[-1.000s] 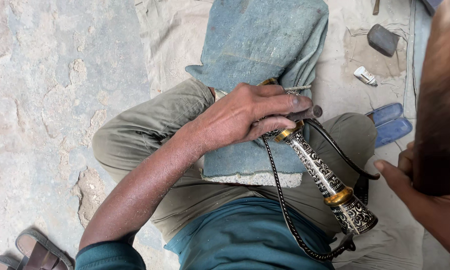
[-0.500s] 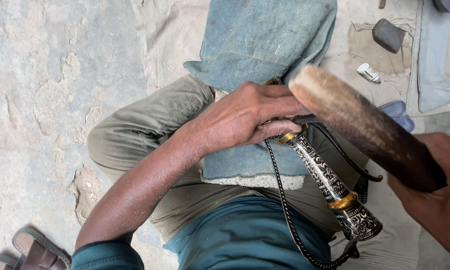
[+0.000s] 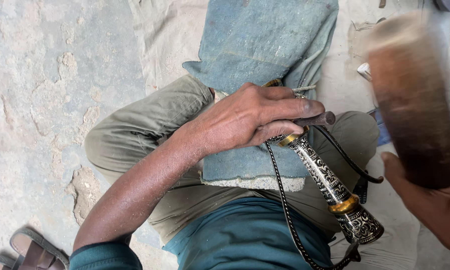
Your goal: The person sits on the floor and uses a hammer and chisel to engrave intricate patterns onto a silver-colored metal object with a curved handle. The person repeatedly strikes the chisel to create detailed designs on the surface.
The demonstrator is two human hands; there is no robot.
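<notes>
Left hand (image 3: pixel 250 120) clamped round small dark punch (image 3: pixel 315 120), tip pressed on engraved metal sheath (image 3: pixel 330 182) lying across lap on blue pad (image 3: pixel 255 165). Right hand (image 3: pixel 430 205) wrapped tight on big blurry wooden mallet (image 3: pixel 410 100), raised. Risk imo: mallet lands off-centre, punch skids, scars pattern or clips fingers (image 3: pixel 295 107). Sheath only rests on thigh, could roll. Outdoors-looking cracked concrete floor (image 3: pixel 45 100), sandal (image 3: pixel 32 250) bottom corner, dusty cloth (image 3: pixel 170 35) spread under legs.

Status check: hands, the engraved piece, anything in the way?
Left hand grips thin dark metal punch on engraved silver-and-brass sheath. Right hand holds blurred brown mallet raised. Black cord hangs alongside.
</notes>
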